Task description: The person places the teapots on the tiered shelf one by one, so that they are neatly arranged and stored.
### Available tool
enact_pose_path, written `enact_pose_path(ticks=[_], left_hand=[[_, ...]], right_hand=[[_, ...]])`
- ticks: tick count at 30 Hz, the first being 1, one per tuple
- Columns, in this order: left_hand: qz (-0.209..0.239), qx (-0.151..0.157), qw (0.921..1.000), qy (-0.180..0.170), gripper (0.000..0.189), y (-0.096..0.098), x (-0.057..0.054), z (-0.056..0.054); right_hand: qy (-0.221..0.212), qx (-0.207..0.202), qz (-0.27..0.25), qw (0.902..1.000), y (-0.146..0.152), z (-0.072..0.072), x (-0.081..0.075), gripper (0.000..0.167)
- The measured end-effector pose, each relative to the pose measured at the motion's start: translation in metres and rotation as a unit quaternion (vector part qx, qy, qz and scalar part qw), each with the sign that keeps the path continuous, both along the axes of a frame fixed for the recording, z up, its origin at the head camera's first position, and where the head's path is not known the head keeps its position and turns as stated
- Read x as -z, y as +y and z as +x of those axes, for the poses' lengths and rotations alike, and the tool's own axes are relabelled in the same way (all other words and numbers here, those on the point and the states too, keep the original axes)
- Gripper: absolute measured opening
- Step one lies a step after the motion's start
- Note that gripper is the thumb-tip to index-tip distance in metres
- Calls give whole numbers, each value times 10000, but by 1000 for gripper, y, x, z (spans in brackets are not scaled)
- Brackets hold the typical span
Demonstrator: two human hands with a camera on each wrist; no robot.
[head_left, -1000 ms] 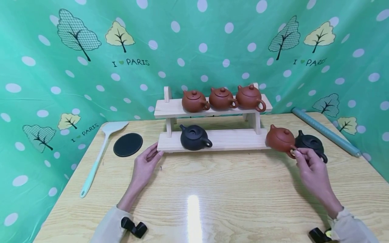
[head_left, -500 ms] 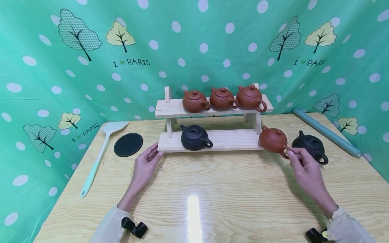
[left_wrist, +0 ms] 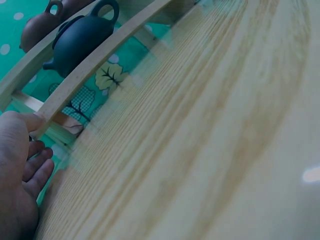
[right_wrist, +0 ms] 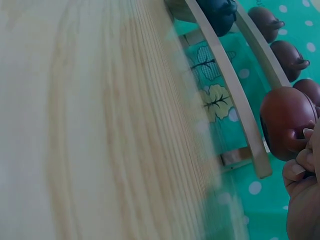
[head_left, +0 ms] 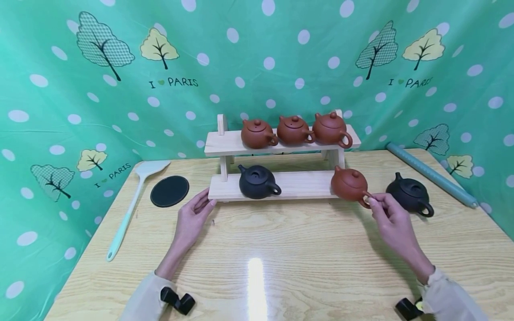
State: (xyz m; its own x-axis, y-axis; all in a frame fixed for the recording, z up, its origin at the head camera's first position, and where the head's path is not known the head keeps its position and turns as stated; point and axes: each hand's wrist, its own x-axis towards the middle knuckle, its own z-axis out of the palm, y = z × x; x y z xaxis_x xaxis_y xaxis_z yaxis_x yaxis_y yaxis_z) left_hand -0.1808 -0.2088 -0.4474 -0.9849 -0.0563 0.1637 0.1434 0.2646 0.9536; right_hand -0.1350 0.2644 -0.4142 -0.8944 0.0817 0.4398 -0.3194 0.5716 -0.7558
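My right hand (head_left: 395, 223) pinches the handle of a reddish-brown teapot (head_left: 348, 183), which is at the right end of the lower board of a two-tier wooden shelf (head_left: 305, 183). In the right wrist view this teapot (right_wrist: 286, 117) appears above the board; whether it touches is hard to tell. My left hand (head_left: 192, 216) grips the lower board's left front corner, thumb on the edge, as the left wrist view of the hand (left_wrist: 20, 165) shows. A black teapot (head_left: 257, 182) sits on the lower board's left part. Several reddish-brown teapots (head_left: 293, 130) line the upper board.
Another black teapot (head_left: 409, 192) stands on the table right of the shelf, close to my right hand. A teal roll (head_left: 431, 174) lies behind it. On the left are a black round mat (head_left: 169, 191) and a pale turquoise spatula (head_left: 130, 214). A green patterned cloth (head_left: 257, 58) hangs behind.
My right hand has moved left with the reddish-brown teapot, from beside the black teapot on the table to the right end of the lower board. My left hand has stayed at the shelf corner.
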Motion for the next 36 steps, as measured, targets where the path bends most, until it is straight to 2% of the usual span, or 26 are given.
enact_pose_path(ticks=[10, 36], left_hand=[[-10, -15, 10000, 1, 51, 0, 0, 1], [-59, 5, 10000, 30, 53, 0, -1, 1]], right_hand=[[-11, -167, -113, 9998, -10, -4, 2, 10], [-153, -611, -184, 9978, -38, -14, -6, 12]])
